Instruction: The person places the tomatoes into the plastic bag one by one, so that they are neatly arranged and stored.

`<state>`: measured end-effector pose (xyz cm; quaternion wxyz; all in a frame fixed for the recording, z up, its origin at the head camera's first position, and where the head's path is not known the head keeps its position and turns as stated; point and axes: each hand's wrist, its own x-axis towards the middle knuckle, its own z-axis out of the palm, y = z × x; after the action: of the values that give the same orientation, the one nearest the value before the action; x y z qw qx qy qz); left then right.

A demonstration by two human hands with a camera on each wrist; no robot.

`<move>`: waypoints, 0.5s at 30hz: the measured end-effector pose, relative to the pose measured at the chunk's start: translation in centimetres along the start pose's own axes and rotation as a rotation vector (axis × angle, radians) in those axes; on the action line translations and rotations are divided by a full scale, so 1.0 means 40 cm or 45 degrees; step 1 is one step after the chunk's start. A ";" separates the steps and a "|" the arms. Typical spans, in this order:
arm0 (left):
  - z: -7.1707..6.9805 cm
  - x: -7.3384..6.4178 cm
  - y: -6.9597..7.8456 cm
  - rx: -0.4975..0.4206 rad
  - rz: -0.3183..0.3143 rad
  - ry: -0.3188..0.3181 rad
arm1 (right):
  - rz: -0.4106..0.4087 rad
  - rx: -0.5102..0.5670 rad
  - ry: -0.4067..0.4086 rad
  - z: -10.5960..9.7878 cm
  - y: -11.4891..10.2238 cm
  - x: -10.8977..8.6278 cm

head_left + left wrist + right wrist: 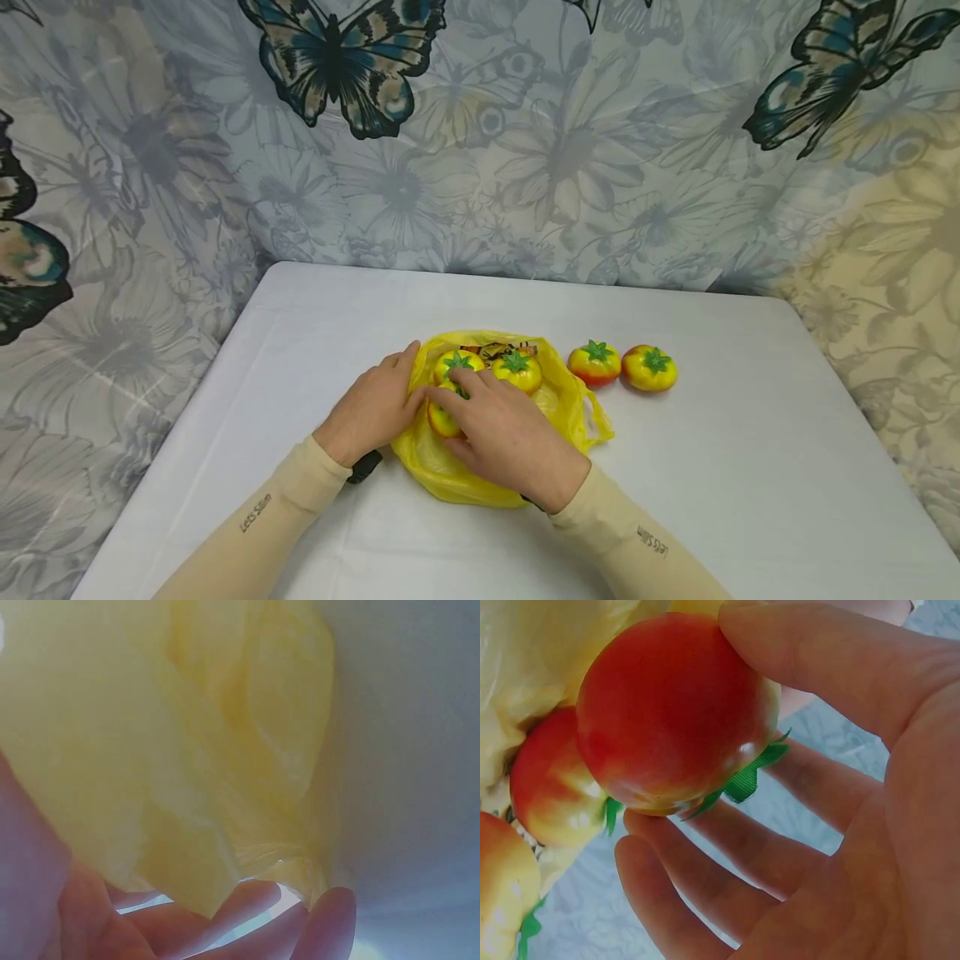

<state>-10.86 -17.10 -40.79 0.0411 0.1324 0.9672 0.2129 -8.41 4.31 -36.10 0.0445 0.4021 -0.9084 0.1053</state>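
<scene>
In the head view's lower middle, the right hand (517,429) held a tomato (442,422) in the yellow bag (450,482); the left hand (375,410) gripped the bag's left edge.

The right hand (510,433) partly hides a glossy, round red-and-yellow tomato with green leaves (442,421). Inside the crumpled yellow plastic bag (450,483), a dark-patterned item (495,350) is too small to identify.

The beige sleeves (281,500) carry dark "Lets Slim" lettering (256,513), with black wrist-worn pieces (365,467) partly visible beyond them.
</scene>
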 end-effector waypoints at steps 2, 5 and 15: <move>-0.001 0.002 0.002 -0.001 0.002 -0.003 | -0.004 0.000 -0.019 0.004 0.002 -0.001; -0.002 0.004 0.003 -0.007 -0.002 -0.009 | 0.001 -0.002 -0.076 0.010 0.000 0.000; -0.008 0.003 0.001 -0.018 -0.009 -0.012 | -0.019 -0.022 -0.164 0.030 -0.019 0.003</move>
<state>-10.99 -17.16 -40.49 0.0475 0.1296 0.9659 0.2189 -7.93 3.46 -37.12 -0.0097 0.4143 -0.9073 0.0710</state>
